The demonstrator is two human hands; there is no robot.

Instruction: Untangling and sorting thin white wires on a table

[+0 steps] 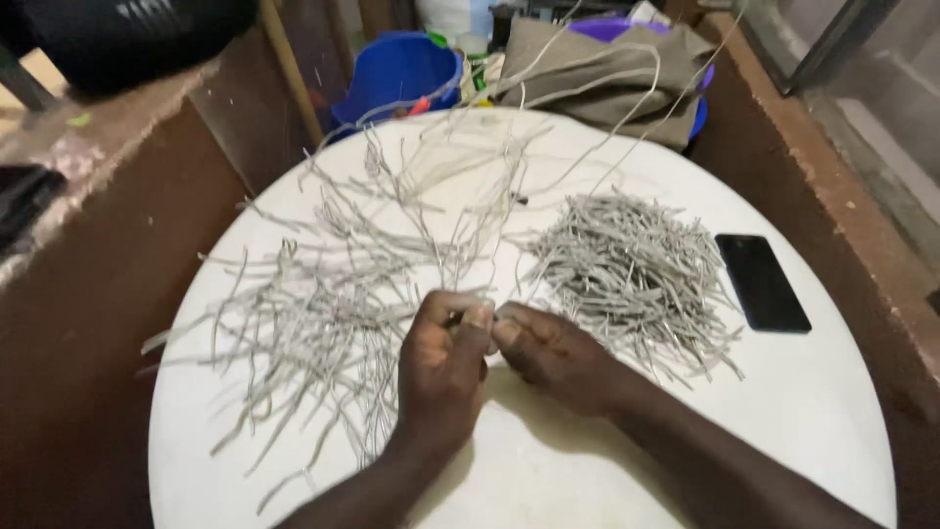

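Two heaps of grey strips [627,269] flank left hand [443,367], right hand [553,353].

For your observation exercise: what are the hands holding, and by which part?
Both hands, left hand and right hand, pinch a thin grey cord at its near end, between fingertips.
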